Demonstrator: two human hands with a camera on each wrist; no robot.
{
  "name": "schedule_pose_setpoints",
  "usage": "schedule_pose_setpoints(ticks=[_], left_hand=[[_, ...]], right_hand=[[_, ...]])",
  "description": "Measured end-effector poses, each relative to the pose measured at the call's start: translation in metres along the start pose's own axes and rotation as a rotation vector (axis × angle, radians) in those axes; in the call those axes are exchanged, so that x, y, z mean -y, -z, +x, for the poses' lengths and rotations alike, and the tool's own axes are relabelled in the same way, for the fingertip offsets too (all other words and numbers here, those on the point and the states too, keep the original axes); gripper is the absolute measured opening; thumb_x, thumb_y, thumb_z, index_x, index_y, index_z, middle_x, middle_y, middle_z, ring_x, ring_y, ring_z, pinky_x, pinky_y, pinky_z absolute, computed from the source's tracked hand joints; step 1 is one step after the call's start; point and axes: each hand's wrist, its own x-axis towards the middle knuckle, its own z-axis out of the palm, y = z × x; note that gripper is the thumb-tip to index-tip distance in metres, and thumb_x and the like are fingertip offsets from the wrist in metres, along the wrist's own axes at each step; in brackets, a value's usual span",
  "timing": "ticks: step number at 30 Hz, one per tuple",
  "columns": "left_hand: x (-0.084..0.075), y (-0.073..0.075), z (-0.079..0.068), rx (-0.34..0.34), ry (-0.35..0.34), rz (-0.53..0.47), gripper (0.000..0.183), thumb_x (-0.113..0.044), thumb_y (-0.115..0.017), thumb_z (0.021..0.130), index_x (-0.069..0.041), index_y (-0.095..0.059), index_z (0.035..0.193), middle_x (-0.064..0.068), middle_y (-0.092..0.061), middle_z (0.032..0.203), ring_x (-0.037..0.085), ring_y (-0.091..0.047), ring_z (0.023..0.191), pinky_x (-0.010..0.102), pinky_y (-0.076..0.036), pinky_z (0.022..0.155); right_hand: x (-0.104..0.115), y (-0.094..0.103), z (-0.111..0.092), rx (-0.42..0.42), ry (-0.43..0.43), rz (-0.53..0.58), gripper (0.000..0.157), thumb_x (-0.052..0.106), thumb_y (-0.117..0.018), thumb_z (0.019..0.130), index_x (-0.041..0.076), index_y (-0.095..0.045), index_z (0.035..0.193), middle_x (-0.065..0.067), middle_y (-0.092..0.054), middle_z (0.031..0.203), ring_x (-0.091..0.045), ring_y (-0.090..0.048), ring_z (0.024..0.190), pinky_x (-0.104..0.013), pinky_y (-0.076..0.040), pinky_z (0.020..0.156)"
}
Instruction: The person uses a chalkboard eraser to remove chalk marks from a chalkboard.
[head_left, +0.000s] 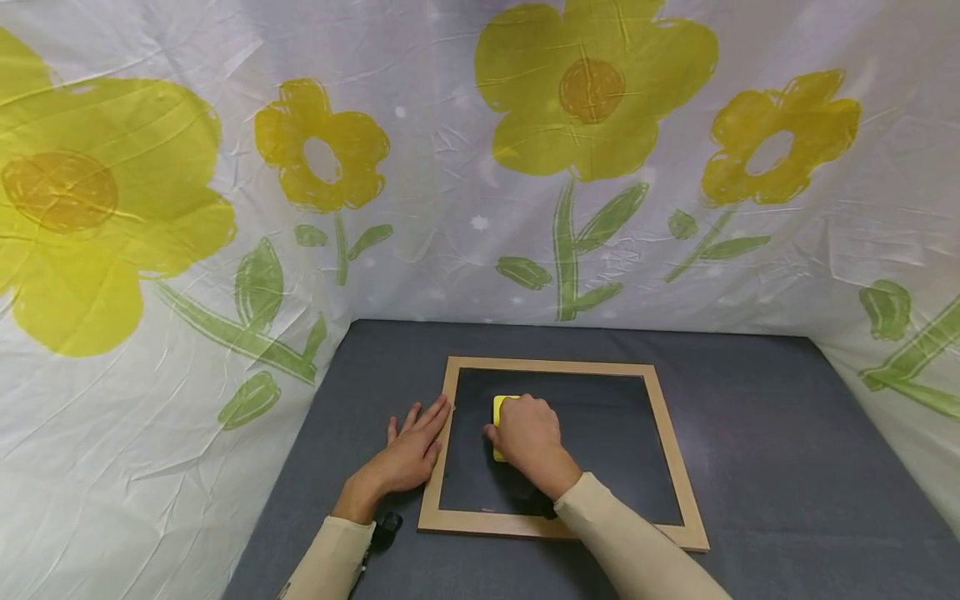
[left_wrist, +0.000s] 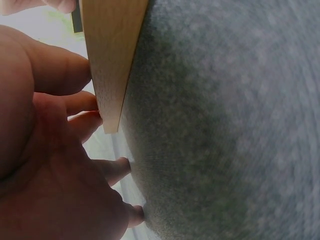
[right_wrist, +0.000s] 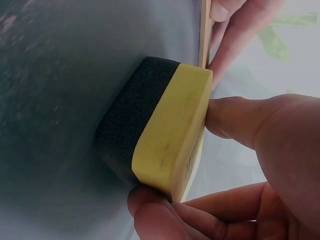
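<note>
A small chalkboard (head_left: 600,450) with a light wooden frame (head_left: 551,365) lies flat on the dark cloth. My right hand (head_left: 531,433) grips a board eraser (right_wrist: 165,135) with a yellow back and a black felt underside. The felt faces down on the left-middle part of the board. In the right wrist view the thumb and fingers pinch the eraser's yellow part from either side. At the frame's left edge my left hand (head_left: 411,450) rests with its fingers spread. Its fingertips touch the wood (left_wrist: 112,60), while other fingers reach the cloth.
Dark grey cloth (head_left: 772,433) covers the table. A white curtain (head_left: 442,208) printed with yellow flowers hangs behind and along the sides. A black wrist camera (head_left: 387,530) sits by the left sleeve. Faint pale smudges (right_wrist: 55,122) show on the board.
</note>
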Motion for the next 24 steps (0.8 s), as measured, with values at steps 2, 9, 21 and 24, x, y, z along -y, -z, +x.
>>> schedule_pose_setpoints(ticks=[2,9,21,24], left_hand=[[0.000,0.000,0.000,-0.002,0.001,0.003,0.066,-0.008,-0.056,0.111,-0.008,-0.033,0.173,0.009,-0.023,0.184,0.053,-0.014,0.168,0.086,-0.001,0.123],[0.000,0.000,0.000,-0.005,-0.004,-0.007,0.066,-0.009,-0.057,0.111,-0.008,-0.033,0.173,0.010,-0.023,0.183,0.053,-0.014,0.167,0.085,-0.001,0.123],[0.004,-0.003,0.000,-0.012,0.006,-0.004,0.067,-0.010,-0.056,0.111,-0.008,-0.031,0.174,0.008,-0.022,0.184,0.052,-0.013,0.168,0.084,-0.001,0.124],[0.011,-0.008,0.003,-0.029,-0.005,-0.024,0.068,-0.009,-0.057,0.110,-0.008,-0.032,0.173,0.008,-0.023,0.184,0.053,-0.014,0.168,0.085,0.001,0.124]], right_hand=[[0.003,-0.001,0.001,0.001,0.006,0.003,0.047,0.051,-0.086,0.093,0.005,-0.081,0.096,-0.008,-0.067,0.073,-0.024,-0.065,0.063,-0.040,-0.061,0.060],[0.011,-0.001,0.002,0.014,0.029,0.014,0.047,0.051,-0.085,0.094,0.004,-0.081,0.096,-0.007,-0.066,0.072,-0.022,-0.062,0.061,-0.039,-0.061,0.060],[0.013,-0.002,0.001,-0.007,0.037,0.006,0.047,0.052,-0.085,0.094,0.005,-0.080,0.091,-0.006,-0.064,0.069,-0.021,-0.059,0.058,-0.037,-0.059,0.057],[0.013,-0.002,0.001,0.001,0.028,0.006,0.047,0.053,-0.084,0.094,0.005,-0.079,0.091,-0.005,-0.063,0.069,-0.021,-0.059,0.058,-0.038,-0.060,0.058]])
